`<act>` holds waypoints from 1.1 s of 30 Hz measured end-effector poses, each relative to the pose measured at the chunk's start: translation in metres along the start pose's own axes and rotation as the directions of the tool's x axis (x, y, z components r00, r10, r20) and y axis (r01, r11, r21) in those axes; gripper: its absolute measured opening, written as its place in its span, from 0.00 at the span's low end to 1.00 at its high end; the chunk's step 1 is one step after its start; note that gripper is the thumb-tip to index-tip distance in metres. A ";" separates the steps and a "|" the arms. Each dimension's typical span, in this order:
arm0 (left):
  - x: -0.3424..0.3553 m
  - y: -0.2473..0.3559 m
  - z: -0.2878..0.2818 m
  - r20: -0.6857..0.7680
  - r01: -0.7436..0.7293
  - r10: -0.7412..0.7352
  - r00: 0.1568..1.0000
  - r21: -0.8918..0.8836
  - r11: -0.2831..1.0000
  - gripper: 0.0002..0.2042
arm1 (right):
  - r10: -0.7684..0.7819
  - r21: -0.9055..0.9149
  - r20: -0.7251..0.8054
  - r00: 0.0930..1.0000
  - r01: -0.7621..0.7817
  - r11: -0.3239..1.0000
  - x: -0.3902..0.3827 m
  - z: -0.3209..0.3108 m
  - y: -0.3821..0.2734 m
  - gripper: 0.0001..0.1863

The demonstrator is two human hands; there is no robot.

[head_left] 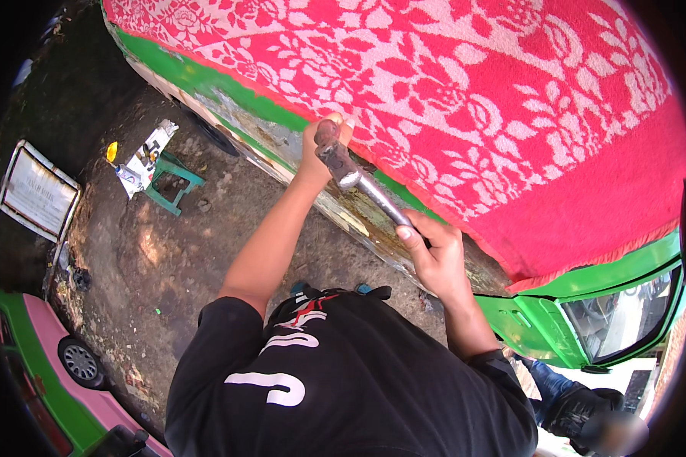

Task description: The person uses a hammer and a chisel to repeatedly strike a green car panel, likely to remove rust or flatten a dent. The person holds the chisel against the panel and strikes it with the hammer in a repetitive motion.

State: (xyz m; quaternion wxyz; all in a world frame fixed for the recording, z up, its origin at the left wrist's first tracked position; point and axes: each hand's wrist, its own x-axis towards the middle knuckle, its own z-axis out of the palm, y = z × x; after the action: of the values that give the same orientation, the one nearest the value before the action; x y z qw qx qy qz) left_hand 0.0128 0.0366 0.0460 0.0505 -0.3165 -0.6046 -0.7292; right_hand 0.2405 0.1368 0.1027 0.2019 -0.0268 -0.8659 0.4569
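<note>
My right hand [443, 259] is wrapped round the metal handle of a hammer [381, 199]. The hammer's worn, rusty head points up and to the left, in front of my left hand [312, 151]. That left hand is closed at the side of a green vehicle [278, 114], its fingers curled and partly covered by the hammer head; what they hold, if anything, is hidden. Along this side the paint is scraped, with grey and yellowish patches. A red cloth with pale flowers [434, 84] lies over the vehicle's top, its edge close to both hands.
On the ground at left stands a green plastic stool [177, 183] with a white sheet [151, 156] and small items. A framed sign [40, 190] is farther left. Below it is a pink and green car [61, 365]. Another person [579, 407] is at lower right, beside the vehicle's windowed end.
</note>
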 end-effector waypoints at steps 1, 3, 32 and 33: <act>0.009 -0.023 -0.003 -0.012 -0.013 0.012 1.000 -0.148 0.989 0.18 | 0.090 -0.002 0.002 0.996 -0.090 0.996 -0.001 0.002 0.003 0.13; 0.015 -0.038 -0.001 -0.058 0.106 -0.136 0.989 -0.365 0.925 0.16 | 0.183 0.041 -0.011 0.983 -0.182 0.982 -0.003 -0.001 0.012 0.13; -0.033 -0.026 0.028 0.495 -0.626 0.475 0.728 0.197 0.754 0.15 | 0.334 0.495 -0.186 0.924 -0.205 0.844 -0.060 -0.012 0.065 0.15; -0.031 -0.024 0.029 0.478 -0.628 0.491 0.728 0.179 0.757 0.16 | 0.329 0.492 -0.184 0.926 -0.203 0.847 -0.060 -0.012 0.065 0.15</act>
State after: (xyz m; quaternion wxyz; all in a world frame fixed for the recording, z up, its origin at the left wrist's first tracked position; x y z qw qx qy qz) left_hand 0.0384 0.0597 0.0116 0.1980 -0.6158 -0.5880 -0.4856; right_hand 0.2913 0.1702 0.0375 0.2487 -0.1586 -0.6847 0.6664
